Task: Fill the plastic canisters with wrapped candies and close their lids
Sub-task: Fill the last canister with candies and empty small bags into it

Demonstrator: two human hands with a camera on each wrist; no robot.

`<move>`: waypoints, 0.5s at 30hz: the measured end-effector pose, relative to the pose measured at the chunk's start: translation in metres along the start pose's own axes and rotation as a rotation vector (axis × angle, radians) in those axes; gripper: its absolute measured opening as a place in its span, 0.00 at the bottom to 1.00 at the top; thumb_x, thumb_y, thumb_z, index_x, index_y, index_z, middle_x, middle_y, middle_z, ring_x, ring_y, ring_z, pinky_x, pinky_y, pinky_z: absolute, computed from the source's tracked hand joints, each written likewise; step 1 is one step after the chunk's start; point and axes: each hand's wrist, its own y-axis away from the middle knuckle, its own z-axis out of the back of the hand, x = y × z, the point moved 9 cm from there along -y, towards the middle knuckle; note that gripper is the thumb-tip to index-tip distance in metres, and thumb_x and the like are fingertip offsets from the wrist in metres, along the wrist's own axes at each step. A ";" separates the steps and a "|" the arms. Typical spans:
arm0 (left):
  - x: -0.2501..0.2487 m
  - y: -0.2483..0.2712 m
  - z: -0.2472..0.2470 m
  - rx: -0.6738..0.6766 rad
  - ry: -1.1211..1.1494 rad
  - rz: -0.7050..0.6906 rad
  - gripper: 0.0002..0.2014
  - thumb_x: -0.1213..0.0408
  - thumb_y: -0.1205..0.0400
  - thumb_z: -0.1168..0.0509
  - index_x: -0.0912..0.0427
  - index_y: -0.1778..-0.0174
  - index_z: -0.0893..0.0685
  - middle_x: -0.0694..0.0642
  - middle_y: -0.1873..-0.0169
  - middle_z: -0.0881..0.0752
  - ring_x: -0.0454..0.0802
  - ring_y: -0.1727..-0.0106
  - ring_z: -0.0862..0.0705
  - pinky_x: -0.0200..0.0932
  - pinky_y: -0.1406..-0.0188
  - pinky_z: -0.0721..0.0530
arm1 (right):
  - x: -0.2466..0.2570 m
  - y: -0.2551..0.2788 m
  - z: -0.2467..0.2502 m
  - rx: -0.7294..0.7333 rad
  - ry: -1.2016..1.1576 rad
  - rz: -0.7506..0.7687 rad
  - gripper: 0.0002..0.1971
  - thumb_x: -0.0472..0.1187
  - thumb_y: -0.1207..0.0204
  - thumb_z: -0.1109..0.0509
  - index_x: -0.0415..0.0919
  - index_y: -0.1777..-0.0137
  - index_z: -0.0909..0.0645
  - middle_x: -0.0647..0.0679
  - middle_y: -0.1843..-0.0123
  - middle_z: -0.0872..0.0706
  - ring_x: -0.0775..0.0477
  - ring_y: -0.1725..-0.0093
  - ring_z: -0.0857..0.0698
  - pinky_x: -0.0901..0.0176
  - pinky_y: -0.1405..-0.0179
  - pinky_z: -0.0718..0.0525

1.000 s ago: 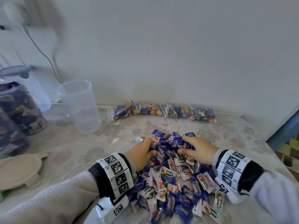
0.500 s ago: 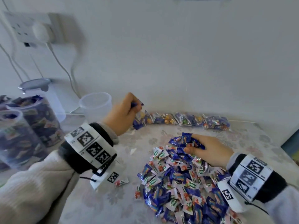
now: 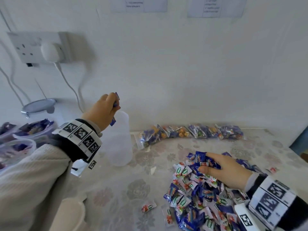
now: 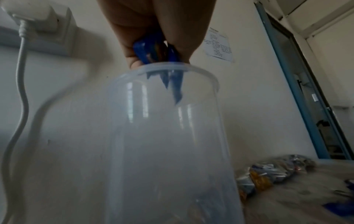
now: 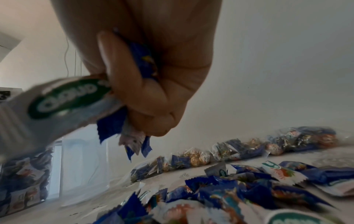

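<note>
Several light, slippery wrapped candies (image 4: 157, 51) are bunched in the left hand (image 3: 101, 112) over the canister (image 3: 121, 139); more, perhaps three, are clutched by the right hand (image 3: 223, 172) at the pile's (image 3: 200, 197) 12 o'clock edge.

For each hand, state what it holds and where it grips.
The left hand holds blue wrapped candies by their upper ends, above the empty canister. The right hand clutches mixed candies by their middles, over the pile.
</note>
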 end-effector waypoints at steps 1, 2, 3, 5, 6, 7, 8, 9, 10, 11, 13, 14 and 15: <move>0.005 0.001 -0.005 0.042 -0.034 -0.004 0.07 0.68 0.16 0.42 0.59 0.60 0.32 0.58 0.61 0.23 0.57 0.67 0.23 0.48 0.62 0.25 | 0.001 0.000 -0.002 -0.003 0.006 -0.013 0.21 0.54 0.25 0.33 0.55 0.33 0.30 0.65 0.46 0.24 0.68 0.50 0.25 0.88 0.58 0.30; 0.009 0.002 -0.009 0.082 -0.049 -0.003 0.09 0.65 0.16 0.42 0.56 0.62 0.31 0.54 0.65 0.24 0.57 0.66 0.23 0.48 0.63 0.26 | 0.003 0.001 -0.003 -0.005 0.015 -0.021 0.23 0.55 0.26 0.34 0.55 0.31 0.30 0.65 0.45 0.25 0.68 0.50 0.25 0.88 0.58 0.31; 0.013 0.004 -0.012 0.123 -0.046 -0.002 0.11 0.62 0.16 0.42 0.52 0.65 0.30 0.51 0.68 0.25 0.56 0.66 0.24 0.47 0.64 0.27 | 0.004 0.000 -0.004 -0.007 0.020 -0.035 0.24 0.56 0.26 0.34 0.54 0.30 0.31 0.65 0.45 0.26 0.67 0.49 0.25 0.87 0.58 0.31; 0.017 0.008 -0.019 0.205 -0.047 -0.013 0.15 0.51 0.17 0.44 0.50 0.69 0.27 0.50 0.71 0.25 0.54 0.67 0.24 0.45 0.65 0.30 | 0.009 0.002 -0.007 -0.011 0.028 -0.057 0.22 0.54 0.24 0.34 0.56 0.31 0.33 0.64 0.44 0.28 0.64 0.44 0.28 0.82 0.55 0.33; 0.017 0.010 -0.021 0.237 -0.079 -0.037 0.20 0.43 0.20 0.47 0.52 0.70 0.25 0.50 0.72 0.25 0.53 0.67 0.24 0.44 0.64 0.31 | 0.012 0.002 -0.008 -0.015 0.027 -0.058 0.20 0.54 0.23 0.34 0.58 0.34 0.34 0.64 0.43 0.29 0.64 0.44 0.28 0.79 0.51 0.33; 0.017 0.013 -0.022 0.256 -0.106 -0.063 0.27 0.37 0.24 0.54 0.54 0.69 0.21 0.50 0.71 0.24 0.52 0.66 0.25 0.44 0.62 0.31 | 0.014 0.002 -0.009 -0.019 0.014 -0.055 0.19 0.55 0.24 0.34 0.59 0.36 0.33 0.66 0.43 0.28 0.66 0.44 0.26 0.77 0.50 0.32; 0.017 0.015 -0.022 0.256 -0.109 -0.077 0.33 0.34 0.28 0.59 0.55 0.69 0.18 0.50 0.67 0.22 0.51 0.64 0.24 0.44 0.58 0.30 | 0.017 0.002 -0.009 -0.029 -0.004 -0.038 0.18 0.58 0.27 0.34 0.61 0.40 0.32 0.68 0.43 0.25 0.70 0.47 0.23 0.77 0.51 0.29; 0.018 0.017 -0.021 0.243 -0.083 -0.078 0.36 0.33 0.31 0.61 0.54 0.69 0.15 0.50 0.62 0.20 0.50 0.60 0.23 0.45 0.53 0.29 | 0.020 0.001 -0.009 -0.043 -0.028 -0.026 0.18 0.60 0.30 0.33 0.63 0.42 0.30 0.69 0.45 0.21 0.74 0.50 0.20 0.80 0.54 0.28; 0.021 0.018 -0.018 0.220 -0.038 -0.072 0.35 0.32 0.31 0.61 0.52 0.72 0.15 0.50 0.56 0.18 0.50 0.55 0.22 0.47 0.48 0.28 | 0.024 0.000 -0.008 -0.058 -0.057 -0.016 0.17 0.60 0.31 0.33 0.63 0.42 0.28 0.70 0.47 0.19 0.78 0.52 0.20 0.82 0.55 0.27; 0.024 0.020 -0.016 0.195 0.013 -0.058 0.32 0.32 0.31 0.59 0.49 0.74 0.16 0.51 0.51 0.18 0.51 0.49 0.22 0.48 0.43 0.28 | 0.027 -0.002 -0.008 -0.069 -0.077 -0.009 0.17 0.58 0.30 0.32 0.63 0.42 0.27 0.70 0.48 0.19 0.80 0.53 0.21 0.83 0.55 0.27; 0.033 0.026 -0.012 0.130 0.094 -0.013 0.28 0.30 0.32 0.52 0.47 0.69 0.17 0.54 0.41 0.20 0.53 0.40 0.24 0.51 0.38 0.28 | 0.038 -0.007 -0.006 -0.082 -0.085 0.000 0.17 0.58 0.31 0.32 0.64 0.42 0.26 0.68 0.47 0.18 0.77 0.51 0.21 0.84 0.55 0.27; 0.037 0.028 -0.011 0.103 0.118 0.013 0.28 0.28 0.33 0.46 0.48 0.59 0.16 0.55 0.37 0.22 0.55 0.35 0.25 0.52 0.36 0.28 | 0.047 -0.010 -0.003 -0.085 -0.084 0.008 0.15 0.58 0.31 0.32 0.66 0.44 0.27 0.68 0.47 0.18 0.75 0.51 0.21 0.83 0.55 0.25; 0.041 0.031 -0.012 0.103 0.136 0.044 0.33 0.26 0.34 0.40 0.49 0.47 0.18 0.57 0.32 0.26 0.56 0.32 0.28 0.53 0.33 0.28 | 0.056 -0.015 -0.001 -0.082 -0.079 0.008 0.14 0.58 0.30 0.32 0.68 0.46 0.28 0.66 0.49 0.17 0.74 0.53 0.20 0.80 0.56 0.24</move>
